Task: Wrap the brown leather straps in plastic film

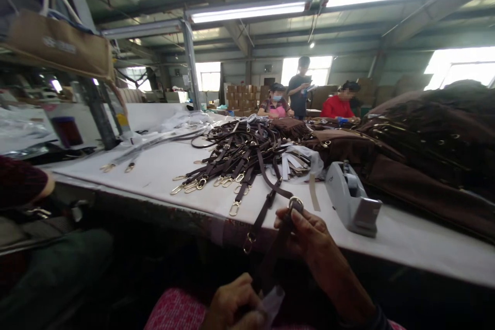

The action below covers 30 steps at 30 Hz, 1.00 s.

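Between finger and thumb, my right hand [309, 232] pinches a dark brown strap [270, 263] close to a gold metal ring [296, 203], just over the table's front edge. Lower down, over my lap, my left hand [235, 304] is closed around a piece of translucent plastic [273, 301] near the strap's lower part; whether it also grips the strap is hidden. One strap end with a gold clasp [249, 241] dangles beside my right hand. Behind lies a tangled pile of dark straps [235, 157] with gold clasps toward me.
A grey tape dispenser [353, 198] stands right of my right hand. Brown bags [413, 160] are heaped at the right. White strips in plastic [297, 162] lie behind the dispenser on the white table [143, 178]. Co-workers [299, 87] are at the far side; another person's arm [27, 183] is left.
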{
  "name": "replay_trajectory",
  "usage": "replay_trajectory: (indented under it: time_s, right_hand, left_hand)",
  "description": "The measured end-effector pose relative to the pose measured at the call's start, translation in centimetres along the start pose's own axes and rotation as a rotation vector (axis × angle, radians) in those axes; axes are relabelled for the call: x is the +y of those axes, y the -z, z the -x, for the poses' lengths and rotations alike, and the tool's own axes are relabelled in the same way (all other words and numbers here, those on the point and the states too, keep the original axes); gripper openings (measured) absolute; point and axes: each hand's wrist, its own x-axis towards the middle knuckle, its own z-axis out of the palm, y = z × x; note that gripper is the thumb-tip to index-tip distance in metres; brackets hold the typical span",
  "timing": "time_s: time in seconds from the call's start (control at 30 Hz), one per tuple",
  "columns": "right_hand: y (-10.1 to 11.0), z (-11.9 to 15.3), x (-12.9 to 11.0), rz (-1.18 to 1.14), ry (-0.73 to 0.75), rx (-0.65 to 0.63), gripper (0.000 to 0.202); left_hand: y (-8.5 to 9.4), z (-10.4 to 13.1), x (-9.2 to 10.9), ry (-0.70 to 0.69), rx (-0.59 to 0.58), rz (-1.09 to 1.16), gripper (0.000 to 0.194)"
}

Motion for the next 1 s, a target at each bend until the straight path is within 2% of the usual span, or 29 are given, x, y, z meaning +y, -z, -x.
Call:
replay_trajectory:
  time_s: [0.13, 0.23, 0.37, 0.43, 0.47, 0.5, 0.57, 0.67, 0.83, 1.0]
  right_hand:
    - [-0.6, 1.5, 2.2, 0.272, -0.076, -0.122, 0.047]
    - [0.5, 1.1, 2.7, 0.477, -0.109, -0.137, 0.048]
    - [1.6, -1.3, -0.3, 0.657, -0.125, -0.198, 0.055]
    - [1.2, -1.7, -2.8, 0.694, -0.011, -0.180, 0.046]
    - [0.8, -1.6, -4.1, 0.727, 0.043, -0.214, 0.039]
    - [0.3, -1.3, -5.4, 0.735, 0.162, -0.173, 0.036]
    - [-0.9, -0.7, -7.5, 0.731, 0.300, -0.111, 0.034]
    - [-2.5, -0.6, -9.3, 0.652, 0.398, -0.061, 0.031]
    - [-4.0, -1.7, -9.4, 0.391, 0.408, -0.140, 0.023]
    - [-5.3, -1.7, -9.2, 0.328, 0.373, -0.239, 0.020]
  left_hand:
    - [-0.4, -0.4, -0.5, -0.078, 0.063, -0.033, 0.045]
    - [-0.7, -0.7, -0.3, -0.107, 0.122, -0.004, 0.027]
    - [0.0, -0.5, 1.2, -0.037, 0.332, 0.105, 0.011]
    - [0.7, -0.2, 1.9, 0.014, 0.419, 0.148, 0.011]
    - [1.1, 0.0, 2.0, 0.029, 0.445, 0.154, 0.012]
    - [1.4, 0.1, 2.0, 0.038, 0.455, 0.154, 0.013]
    - [2.0, 0.2, 1.5, 0.052, 0.470, 0.161, 0.014]
    - [2.3, 0.1, 0.3, 0.055, 0.460, 0.235, 0.018]
    - [2.0, 0.1, -0.2, 0.150, 0.402, 0.331, 0.028]
    - [1.9, 0.4, 0.2, 0.147, 0.427, 0.359, 0.029]
